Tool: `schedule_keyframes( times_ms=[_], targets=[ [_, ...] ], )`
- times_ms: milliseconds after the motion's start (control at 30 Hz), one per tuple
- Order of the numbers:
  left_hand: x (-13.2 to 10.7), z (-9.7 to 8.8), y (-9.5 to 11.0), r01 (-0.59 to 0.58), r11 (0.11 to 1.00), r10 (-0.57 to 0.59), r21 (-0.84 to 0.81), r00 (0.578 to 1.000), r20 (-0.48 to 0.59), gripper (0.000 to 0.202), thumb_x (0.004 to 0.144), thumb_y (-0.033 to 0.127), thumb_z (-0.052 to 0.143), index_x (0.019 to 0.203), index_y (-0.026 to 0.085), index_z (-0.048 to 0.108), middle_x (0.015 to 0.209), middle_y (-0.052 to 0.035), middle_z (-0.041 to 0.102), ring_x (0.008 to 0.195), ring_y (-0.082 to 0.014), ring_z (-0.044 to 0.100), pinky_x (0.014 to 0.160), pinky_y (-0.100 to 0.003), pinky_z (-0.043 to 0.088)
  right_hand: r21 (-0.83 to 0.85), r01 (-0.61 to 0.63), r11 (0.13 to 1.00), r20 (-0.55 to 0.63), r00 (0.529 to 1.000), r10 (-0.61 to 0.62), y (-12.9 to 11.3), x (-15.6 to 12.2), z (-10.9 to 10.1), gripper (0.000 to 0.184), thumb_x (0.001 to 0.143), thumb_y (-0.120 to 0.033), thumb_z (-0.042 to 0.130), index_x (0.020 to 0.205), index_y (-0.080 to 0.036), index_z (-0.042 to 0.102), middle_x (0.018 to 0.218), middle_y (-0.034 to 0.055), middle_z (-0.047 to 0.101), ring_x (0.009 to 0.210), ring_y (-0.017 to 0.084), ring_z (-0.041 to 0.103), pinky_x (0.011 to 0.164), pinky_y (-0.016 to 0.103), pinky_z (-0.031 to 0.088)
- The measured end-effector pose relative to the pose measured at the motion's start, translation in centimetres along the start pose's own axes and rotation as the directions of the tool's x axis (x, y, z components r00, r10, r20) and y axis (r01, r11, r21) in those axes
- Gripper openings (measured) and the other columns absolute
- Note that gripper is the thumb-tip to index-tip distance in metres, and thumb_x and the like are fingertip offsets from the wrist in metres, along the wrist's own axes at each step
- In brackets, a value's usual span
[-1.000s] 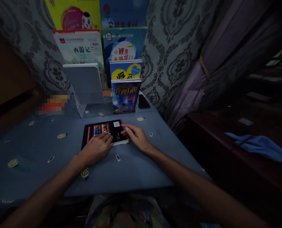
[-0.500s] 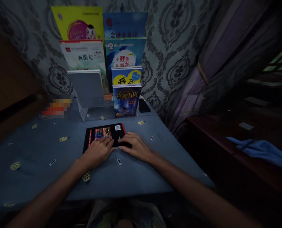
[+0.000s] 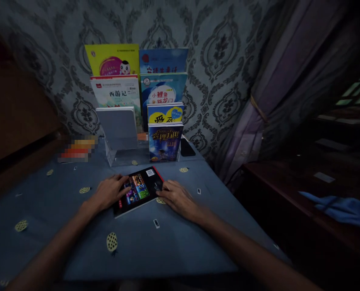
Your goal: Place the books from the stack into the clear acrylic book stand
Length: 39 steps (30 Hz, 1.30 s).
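A black book with a red edge, colourful pictures and a white barcode patch lies turned at an angle on the cloth-covered table. Across its left end lies my left hand, fingers apart and resting on the cover. At the opposite end my right hand has its bent fingers and thumb closed on the book's right edge. Behind the book stands a clear rack holding upright books, among them a dark blue book in front and a pale grey-faced one at the left.
A black phone lies right of the rack. At the table's back left is a blurred orange and red item. A patterned curtain hangs behind, with a tied purple curtain at the right. Blue cloth lies on a dark surface beyond.
The black book has turned on the table, its left end now nearer me. My left hand has shifted left to that end; my right hand stays at the right edge. The view has tilted up.
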<state>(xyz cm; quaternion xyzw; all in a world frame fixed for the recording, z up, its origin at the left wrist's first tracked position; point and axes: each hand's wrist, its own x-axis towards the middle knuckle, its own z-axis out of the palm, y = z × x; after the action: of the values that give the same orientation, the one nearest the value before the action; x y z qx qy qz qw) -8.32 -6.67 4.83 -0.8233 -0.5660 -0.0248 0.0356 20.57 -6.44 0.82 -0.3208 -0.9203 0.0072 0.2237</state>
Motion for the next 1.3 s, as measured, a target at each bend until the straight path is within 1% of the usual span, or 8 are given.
schedule_keyframes(
  times_ms=[167, 333, 533, 667, 800, 1000, 1167, 1300],
  targets=[
    [-1.1, -2.5, 3.3, -0.021, 0.999, 0.015, 0.047, 0.99, 0.142, 0.037, 0.1, 0.042, 0.044, 0.111, 0.014, 0.065, 0.103, -0.0138, 0.07, 0.092, -0.0291, 0.069, 0.075, -0.037, 0.051, -0.082, -0.173, 0.982, 0.032, 0.984, 0.176, 3.0, 1.8, 0.3, 0.024, 0.099, -0.017, 0.049, 0.099, -0.019, 0.073, 0.082, 0.0048, 0.062, 0.078, 0.018, 0.053, 0.069, 0.029, 0.039],
    [-0.9, -2.2, 5.1, -0.093, 0.995, 0.087, 0.036, 0.987, 0.132, 0.03, 0.1, 0.038, 0.046, 0.105, 0.015, 0.064, 0.097, -0.012, 0.072, 0.087, -0.0279, 0.07, 0.072, -0.036, 0.051, -0.084, -0.216, 0.973, 0.073, 0.972, 0.222, 4.4, 4.4, 0.8, 0.032, 0.095, -0.009, 0.047, 0.113, -0.016, 0.072, 0.094, 0.0099, 0.065, 0.089, 0.022, 0.055, 0.078, 0.033, 0.042],
    [1.8, -0.1, 3.1, -0.132, 0.989, 0.131, -0.059, 0.991, -0.022, 0.02, 0.099, 0.032, 0.046, 0.103, 0.018, 0.06, 0.108, -0.0101, 0.065, 0.099, -0.0251, 0.065, 0.081, -0.036, 0.052, -0.027, -0.282, 0.959, 0.075, 0.956, 0.284, 3.8, 5.2, 1.0, 0.034, 0.098, -0.023, 0.049, 0.127, -0.015, 0.066, 0.11, 0.0112, 0.065, 0.103, 0.024, 0.055, 0.091, 0.038, 0.043],
    [4.0, 2.0, 0.9, -0.075, 0.991, 0.065, -0.115, 0.994, -0.085, 0.03, 0.1, 0.033, 0.044, 0.123, 0.017, 0.053, 0.128, -0.0133, 0.062, 0.114, -0.0265, 0.062, 0.092, -0.039, 0.052, -0.004, -0.283, 0.959, 0.094, 0.955, 0.282, 3.6, 4.7, 0.9, 0.041, 0.098, -0.035, 0.052, 0.133, -0.016, 0.06, 0.12, 0.012, 0.063, 0.11, 0.026, 0.054, 0.095, 0.042, 0.042],
    [4.7, 2.8, 0.0, -0.09, 0.99, 0.077, -0.112, 0.99, -0.114, 0.038, 0.1, 0.032, 0.043, 0.132, 0.015, 0.052, 0.139, -0.0148, 0.058, 0.126, -0.0274, 0.057, 0.104, -0.042, 0.048, 0.003, -0.288, 0.958, 0.091, 0.954, 0.287, 3.5, 4.5, 1.2, 0.044, 0.098, -0.035, 0.051, 0.136, -0.015, 0.058, 0.125, 0.0145, 0.062, 0.113, 0.029, 0.053, 0.098, 0.047, 0.043],
    [2.0, 1.3, 2.5, -0.163, 0.985, 0.159, -0.061, 0.985, -0.064, 0.036, 0.099, 0.031, 0.046, 0.127, 0.015, 0.061, 0.137, -0.0142, 0.061, 0.12, -0.0295, 0.063, 0.098, -0.044, 0.053, -0.006, -0.289, 0.957, 0.076, 0.955, 0.288, 3.4, 4.3, 1.9, 0.043, 0.099, -0.034, 0.047, 0.138, -0.016, 0.055, 0.141, 0.0154, 0.055, 0.124, 0.031, 0.05, 0.102, 0.051, 0.04],
    [-1.2, 1.2, 5.4, -0.345, 0.937, 0.337, -0.046, 0.932, -0.134, 0.041, 0.098, 0.04, 0.05, 0.126, 0.012, 0.061, 0.134, -0.0168, 0.062, 0.121, -0.0295, 0.062, 0.099, -0.044, 0.053, 0.009, -0.321, 0.947, 0.099, 0.943, 0.319, 3.0, 4.3, 1.8, 0.043, 0.101, -0.035, 0.044, 0.139, -0.018, 0.054, 0.146, 0.0135, 0.053, 0.132, 0.03, 0.047, 0.107, 0.052, 0.036],
    [-1.9, 1.7, 6.4, -0.404, 0.915, 0.402, 0.013, 0.905, -0.137, 0.05, 0.097, 0.048, 0.052, 0.129, 0.009, 0.058, 0.134, -0.0195, 0.061, 0.124, -0.0317, 0.059, 0.099, -0.045, 0.053, -0.001, -0.347, 0.938, 0.131, 0.93, 0.345, 2.6, 4.4, 1.4, 0.044, 0.1, -0.032, 0.045, 0.14, -0.015, 0.052, 0.148, 0.0141, 0.051, 0.135, 0.029, 0.046, 0.11, 0.052, 0.034]
  ],
)
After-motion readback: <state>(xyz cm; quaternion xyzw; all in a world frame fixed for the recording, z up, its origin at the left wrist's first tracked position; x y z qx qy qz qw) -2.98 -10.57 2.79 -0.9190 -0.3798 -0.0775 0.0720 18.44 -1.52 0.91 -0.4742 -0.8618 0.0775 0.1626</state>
